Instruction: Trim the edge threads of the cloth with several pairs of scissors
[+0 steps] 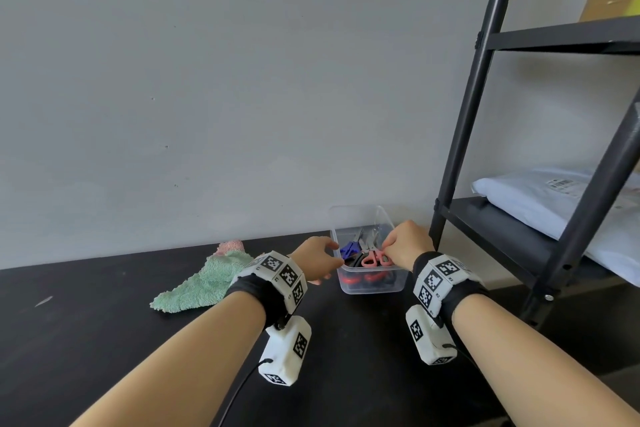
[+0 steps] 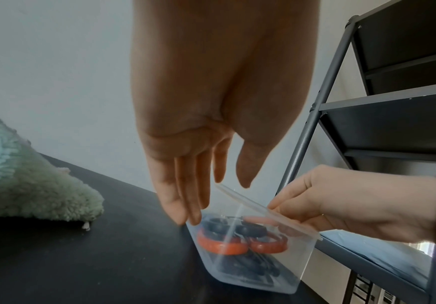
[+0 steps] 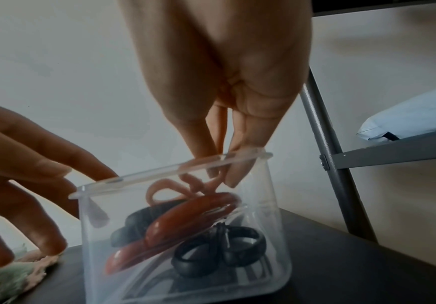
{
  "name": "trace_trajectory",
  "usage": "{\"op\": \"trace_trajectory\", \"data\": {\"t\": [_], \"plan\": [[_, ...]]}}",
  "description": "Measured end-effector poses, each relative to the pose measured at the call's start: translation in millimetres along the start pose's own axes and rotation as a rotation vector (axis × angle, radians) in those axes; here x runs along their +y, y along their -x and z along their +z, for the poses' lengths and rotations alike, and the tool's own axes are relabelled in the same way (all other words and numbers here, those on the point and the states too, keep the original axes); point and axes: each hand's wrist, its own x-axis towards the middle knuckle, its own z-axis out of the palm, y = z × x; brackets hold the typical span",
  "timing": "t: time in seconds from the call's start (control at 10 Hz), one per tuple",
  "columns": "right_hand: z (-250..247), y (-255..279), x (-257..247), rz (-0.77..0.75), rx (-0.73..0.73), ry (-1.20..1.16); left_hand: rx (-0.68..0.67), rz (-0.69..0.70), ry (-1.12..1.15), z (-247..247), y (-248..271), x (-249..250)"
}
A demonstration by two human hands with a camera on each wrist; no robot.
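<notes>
Scissors of several colours lie heaped in the clear rectangular plastic tub (image 1: pixel 370 282) that stands on the black worktop (image 1: pixel 104 340) between my two hands. My right hand (image 1: pixel 407 246) reaches down over the tub's right rim, and its thumb and fingers pinch one loop of the pink-handled scissors (image 1: pixel 372 257), whose steel blades point away from me toward the grey wall (image 1: pixel 207 80). In the right wrist view the pink loops (image 3: pixel 164 190) sit on top of the heap, just under my fingertips (image 3: pixel 233 179).

My left hand (image 1: pixel 317 258) is at the tub's left side with relaxed, nearly straight fingers: they reach down along the outside of the wall, the tips on the worktop at its lower corner, and the thumb (image 2: pixel 247 164) hangs above the rim. It holds nothing.

Below the pink pair lie red-handled scissors (image 3: pixel 185 218) and black-handled scissors (image 3: pixel 219 248); a blue-handled pair (image 1: pixel 349 249) rests against the tub's left wall, near my left hand.

Left of my left hand, the fluffy mint-green cloth (image 1: pixel 204 282) lies crumpled on the worktop, well apart from the tub, and a small pink cloth (image 1: pixel 230 246) peeps out behind it by the wall. Right of my right hand stands a black metal shelf rack (image 1: pixel 474 114) bearing a white padded parcel bag (image 1: pixel 540 198).
</notes>
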Motion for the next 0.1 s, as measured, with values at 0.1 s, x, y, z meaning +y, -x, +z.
{"op": "trace_trajectory", "data": {"t": [0.1], "plan": [[1.1,0.9,-1.5,0.025,-0.012,-0.007,0.046,0.033,-0.029,-3.8,2.7,-4.4]]}}
